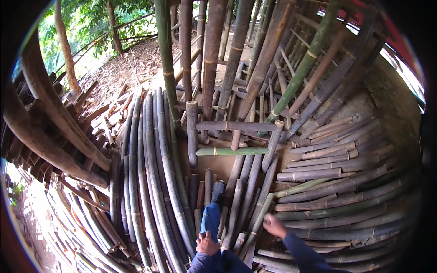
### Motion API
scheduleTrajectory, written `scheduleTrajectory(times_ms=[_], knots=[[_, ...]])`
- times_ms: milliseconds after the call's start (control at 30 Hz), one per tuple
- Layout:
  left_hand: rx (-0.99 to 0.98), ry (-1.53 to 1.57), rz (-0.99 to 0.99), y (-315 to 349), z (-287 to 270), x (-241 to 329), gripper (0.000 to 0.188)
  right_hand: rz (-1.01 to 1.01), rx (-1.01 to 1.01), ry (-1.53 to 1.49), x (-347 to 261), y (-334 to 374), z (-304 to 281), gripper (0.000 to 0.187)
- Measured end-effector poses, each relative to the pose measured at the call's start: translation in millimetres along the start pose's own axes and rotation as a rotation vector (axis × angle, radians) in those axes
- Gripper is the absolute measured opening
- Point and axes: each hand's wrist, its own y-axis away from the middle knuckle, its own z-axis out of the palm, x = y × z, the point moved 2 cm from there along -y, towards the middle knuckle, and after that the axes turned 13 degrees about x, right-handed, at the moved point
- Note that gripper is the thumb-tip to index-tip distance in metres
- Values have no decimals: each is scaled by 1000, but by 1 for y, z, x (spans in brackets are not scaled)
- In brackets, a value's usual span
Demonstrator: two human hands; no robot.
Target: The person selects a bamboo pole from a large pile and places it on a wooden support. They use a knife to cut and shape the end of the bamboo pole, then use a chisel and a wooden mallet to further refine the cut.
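Observation:
My left hand (pixel 207 244) rests on my blue trouser leg (pixel 210 218), with its fingers spread over the knee and nothing in them. My right hand (pixel 274 226) is beside a greenish bamboo pole (pixel 262 217), just to its right. Its fingers are smeared, and I cannot tell whether they touch the pole. Several dark bamboo pieces (pixel 235 209) lie lengthwise around my shoe (pixel 218 191). Ahead stands a small bamboo frame with a dark upper bar (pixel 234 126) and a green lower bar (pixel 233 151).
Long bamboo poles (pixel 154 173) lie side by side on the left. Shorter lengths (pixel 337 207) are stacked on the right. Tall poles (pixel 214 59) lean behind the frame. Thick curved timbers (pixel 54 123) and split pieces (pixel 77 227) stand and lie at the far left.

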Motion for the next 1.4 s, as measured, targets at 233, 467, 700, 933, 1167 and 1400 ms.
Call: scheduleTrajectory(times_ms=[233, 467, 700, 933, 1167, 1400], knots=[[10, -80, 43, -24, 2, 44, 78, -424, 347, 257, -125, -332, -23, 64], [14, -158, -20, -59, -26, 85, 64, -468, 363, 515, -209, -511, -21, 77], [-29, -159, -63, -78, -38, 104, 60, -369, 15, 605, -209, -569, 13, 78], [-56, -132, -165, -84, -55, 116, 59, -537, -39, 427, -229, -523, 0, 64], [-12, -133, -94, -72, -31, 113, 53, -521, 157, 359, -207, -455, -52, 63], [73, -115, 34, -54, -3, 81, 54, -512, 272, 402, -269, -331, -165, 61]])
